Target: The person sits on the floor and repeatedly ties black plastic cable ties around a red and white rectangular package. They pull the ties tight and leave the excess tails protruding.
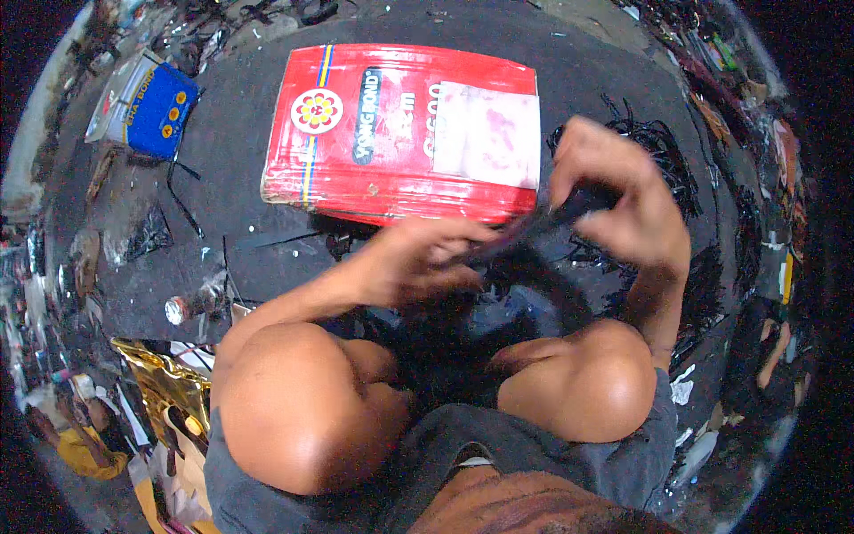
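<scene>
A large red rectangular container [356, 191], with a pale sheet on one end, lies in front of me. Close to its near edge, my left hand [422, 258] is closed around one end of a dark, flexible strip [516, 238]. My right hand [618, 191], raised to the right of the container, has curled fingers at the strip's other end. Both hands are smeared by motion, so the exact grip is hard to see. The strip runs slantwise between them, above my bent knees. Beside my right hand lies a heap of thin black strips [663, 151].
A blue and white container [165, 107] stands at the far left. Nearer on the left are a clear bottle [197, 301] and gold foil [160, 383]. A person in yellow [89, 449] appears at the lower left. Scraps litter the dark floor [227, 178] around its edges.
</scene>
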The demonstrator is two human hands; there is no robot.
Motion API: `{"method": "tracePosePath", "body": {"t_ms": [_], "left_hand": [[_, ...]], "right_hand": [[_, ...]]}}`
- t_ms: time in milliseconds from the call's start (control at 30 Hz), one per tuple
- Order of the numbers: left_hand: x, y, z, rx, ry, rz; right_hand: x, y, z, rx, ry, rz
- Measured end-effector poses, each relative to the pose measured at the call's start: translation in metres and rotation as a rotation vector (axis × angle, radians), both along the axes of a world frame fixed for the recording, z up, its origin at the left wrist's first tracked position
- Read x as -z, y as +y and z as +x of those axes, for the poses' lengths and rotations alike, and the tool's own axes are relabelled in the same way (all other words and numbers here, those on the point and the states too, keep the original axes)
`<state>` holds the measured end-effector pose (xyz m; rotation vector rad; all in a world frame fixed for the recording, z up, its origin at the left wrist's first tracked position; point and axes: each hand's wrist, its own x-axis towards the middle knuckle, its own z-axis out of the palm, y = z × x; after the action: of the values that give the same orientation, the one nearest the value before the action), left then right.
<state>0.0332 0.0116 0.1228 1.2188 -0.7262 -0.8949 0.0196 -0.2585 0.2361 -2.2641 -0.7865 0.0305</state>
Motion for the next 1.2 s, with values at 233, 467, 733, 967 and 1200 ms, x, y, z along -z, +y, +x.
{"method": "tracePosePath", "body": {"t_ms": [233,467,733,967,1200], "left_hand": [[-0.034,0.175,0.100,-0.443,-0.390,0.712],[-0.018,0.215,0.186,-0.631,-1.166,1.237],[0.036,-0.071,0.111,-0.550,-1.087,0.057],[0.051,-0.090,0.097,-0.551,-0.894,0.112],[0.051,-0.093,0.098,-0.562,-0.980,0.118]], "right_hand": [[0.060,-0.060,0.049,0.406,0.401,0.100],[0.104,-0.020,0.070,0.409,0.293,0.076],[0.111,0.007,0.053,0.633,0.029,-0.088],[0.120,0.005,0.033,0.642,-0.243,-0.065],[0.123,-0.007,0.028,0.588,-0.339,-0.208]]}}
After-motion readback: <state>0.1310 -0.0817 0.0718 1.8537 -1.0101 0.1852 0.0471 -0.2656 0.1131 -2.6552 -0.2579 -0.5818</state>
